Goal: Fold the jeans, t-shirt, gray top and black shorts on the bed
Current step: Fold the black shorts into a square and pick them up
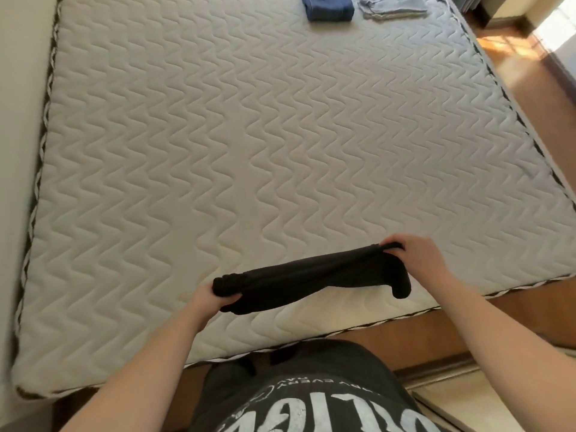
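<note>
you hold the black shorts (311, 282) stretched between both hands, just above the near edge of the bed (249, 135). your left hand (207, 299) grips the bunched left end, fingers curled under the cloth so that most of them are hidden; only the thumb side and the knuckles show. your right hand (417, 260) pinches the upper right corner, thumb and fingers closed on a thin edge of fabric; the fingertips are partly blurred. the shorts hang as a narrow dark band, tilted, higher at the right hand, with a loose flap drooping below at the right end. whether the lower edge touches the mattress cannot be told.

at the far edge of the bed lie two folded pieces side by side: a dark blue garment (328, 7) and, just to its right, a pale blue-gray garment (392, 6). both are cut off by the top of the frame, so which is the jeans and which the top or t-shirt is hard to make out.

your dark printed shirt (311, 400) fills the bottom of the view, its lettering upside down and partly cut off. a wooden floor (530, 85) shows to the right of the bed, washed out by sunlight at the top corner.
</note>
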A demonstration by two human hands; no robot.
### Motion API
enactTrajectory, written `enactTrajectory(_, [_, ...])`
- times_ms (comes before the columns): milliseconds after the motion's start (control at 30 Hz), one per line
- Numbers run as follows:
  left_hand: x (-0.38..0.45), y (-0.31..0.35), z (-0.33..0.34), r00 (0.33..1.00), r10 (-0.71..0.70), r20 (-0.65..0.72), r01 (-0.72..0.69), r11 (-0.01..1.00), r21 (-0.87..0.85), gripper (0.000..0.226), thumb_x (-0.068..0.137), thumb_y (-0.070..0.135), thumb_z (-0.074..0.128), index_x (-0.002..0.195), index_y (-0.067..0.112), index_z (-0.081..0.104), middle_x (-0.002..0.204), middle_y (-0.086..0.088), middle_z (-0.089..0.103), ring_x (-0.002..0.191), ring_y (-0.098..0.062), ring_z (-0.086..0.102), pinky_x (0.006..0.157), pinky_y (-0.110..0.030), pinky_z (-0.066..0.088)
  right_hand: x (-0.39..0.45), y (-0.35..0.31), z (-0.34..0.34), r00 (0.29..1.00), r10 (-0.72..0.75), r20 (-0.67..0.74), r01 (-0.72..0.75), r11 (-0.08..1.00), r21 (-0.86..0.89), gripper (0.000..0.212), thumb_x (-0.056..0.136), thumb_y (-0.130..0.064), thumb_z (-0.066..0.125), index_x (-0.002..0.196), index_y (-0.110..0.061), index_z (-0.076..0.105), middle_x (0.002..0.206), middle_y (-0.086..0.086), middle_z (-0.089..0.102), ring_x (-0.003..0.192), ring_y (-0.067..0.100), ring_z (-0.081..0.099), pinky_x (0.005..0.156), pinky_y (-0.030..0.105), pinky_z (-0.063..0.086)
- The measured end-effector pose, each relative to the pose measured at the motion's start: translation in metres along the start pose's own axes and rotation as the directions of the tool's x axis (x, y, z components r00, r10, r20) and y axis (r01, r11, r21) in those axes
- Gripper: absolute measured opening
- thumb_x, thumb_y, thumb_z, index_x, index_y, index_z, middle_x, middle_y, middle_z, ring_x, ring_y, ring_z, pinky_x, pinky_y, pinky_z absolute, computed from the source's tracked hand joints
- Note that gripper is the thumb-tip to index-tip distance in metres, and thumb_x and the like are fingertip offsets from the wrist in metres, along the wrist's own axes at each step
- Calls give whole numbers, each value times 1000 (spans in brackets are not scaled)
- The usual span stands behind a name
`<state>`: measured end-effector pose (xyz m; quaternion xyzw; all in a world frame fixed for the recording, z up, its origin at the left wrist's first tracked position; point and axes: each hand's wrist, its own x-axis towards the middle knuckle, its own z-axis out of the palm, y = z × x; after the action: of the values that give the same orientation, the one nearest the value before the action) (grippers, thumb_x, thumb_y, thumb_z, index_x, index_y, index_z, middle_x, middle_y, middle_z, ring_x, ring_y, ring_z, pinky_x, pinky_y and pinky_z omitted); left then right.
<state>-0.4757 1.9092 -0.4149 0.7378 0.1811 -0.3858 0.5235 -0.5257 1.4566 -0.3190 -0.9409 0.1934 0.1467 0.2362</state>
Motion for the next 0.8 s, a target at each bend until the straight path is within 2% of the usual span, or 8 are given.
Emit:
enactTrajectory(100, [2, -27, -8, 999, -42, 3, 42, 997, -68, 34, 74, 9, 85, 101, 23, 69, 95, 6, 73, 90, -8, 68, 66, -19, 51, 6, -21, 13, 1000, -14, 3, 14, 999, -38, 20, 93, -17, 62, 92, -35, 71, 89, -11, 68, 88, 17, 63, 77, 29, 48])
enactTrajectory(200, [4, -49, -22, 999, -52, -2, 51, 992, -117, 35, 78, 12, 83, 108, 23, 68, 101, 4, 73, 96, -13, 67, 71, -22, 52, 18, -50, 30, 999, -37, 29, 38, 998, -48, 17, 93, -19, 63, 91, -35, 68, 87, -10, 66, 87, 17, 61, 77, 33, 52])
enactTrajectory(300, [9, -69, -40, 994, -75, -80, 60, 983, -172, 37, 82, 18, 80, 116, 23, 64, 106, 2, 70, 99, -16, 65, 81, -28, 51, 39, -84, 55, 997, -66, 47, 68, 997, -48, 14, 93, -23, 64, 92, -36, 67, 89, -10, 65, 89, 18, 60, 78, 33, 49])
enactTrajectory(400, [17, -88, -64, 984, -91, -154, 62, 981, -183, 39, 86, 24, 76, 121, 21, 61, 112, -1, 66, 106, -20, 61, 85, -30, 48, 72, -121, 84, 994, -65, 88, 66, 998, -7, 16, 96, -24, 57, 100, -34, 69, 97, -9, 69, 94, 17, 59, 83, 32, 46])
enactTrajectory(500, [29, -105, -95, 976, -133, -171, 103, 979, -177, 48, 88, 34, 73, 131, 20, 57, 119, -1, 64, 109, -21, 59, 89, -33, 48, 111, -159, 116, 986, -108, 130, 107, 994, 14, 22, 99, -20, 52, 110, -28, 69, 108, -9, 67, 102, 14, 56, 94, 31, 42])
enactTrajectory(633, [52, -124, -144, 956, -179, -230, 136, 972, -192, 54, 85, 45, 73, 130, 23, 55, 119, 3, 62, 108, -19, 57, 90, -33, 47, 158, -212, 164, 977, -126, 174, 119, 992, 51, 22, 98, -20, 53, 106, -34, 68, 103, -14, 62, 100, 10, 52, 91, 26, 37])
enactTrajectory(800, [84, -134, -200, 917, -179, -357, 140, 981, -131, 60, 83, 56, 70, 131, 23, 53, 110, 8, 59, 103, -17, 56, 85, -31, 47, 204, -266, 222, 967, -109, 230, 99, 994, 55, 22, 97, -19, 53, 110, -28, 68, 109, -7, 66, 105, 18, 58, 92, 27, 39])
